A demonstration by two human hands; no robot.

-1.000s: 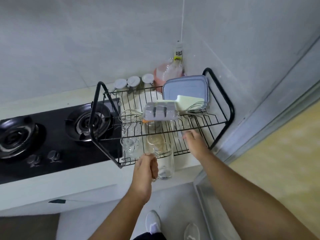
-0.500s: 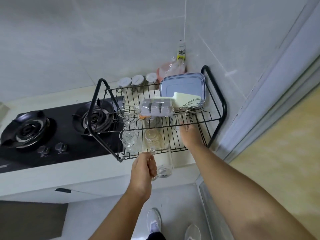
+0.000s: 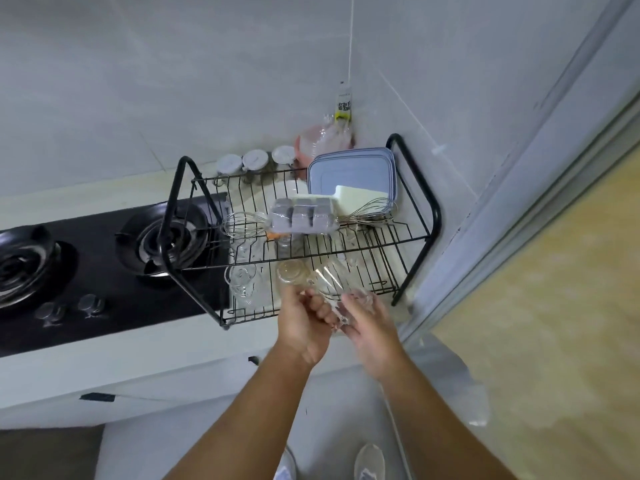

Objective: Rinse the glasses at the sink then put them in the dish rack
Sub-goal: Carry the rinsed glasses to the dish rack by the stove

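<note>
A clear glass lies tilted at the centre of the frame, against the front of the black dish rack. The left hand grips it with curled fingers, and the right hand has its fingers clamped round the near end. A second glass stands in the rack's lower tier, just left

- Soft, even, slightly bluish light; the pale grey tiled wall is bright, its shadows faint and soft.
- Wide-angle distortion bends the pale door frame at the right edge.
- Motion blur smears the left hand, the right hand and the clear drinking glass between them.
- Dull highlights sit on the glossy black gas hob.
</note>
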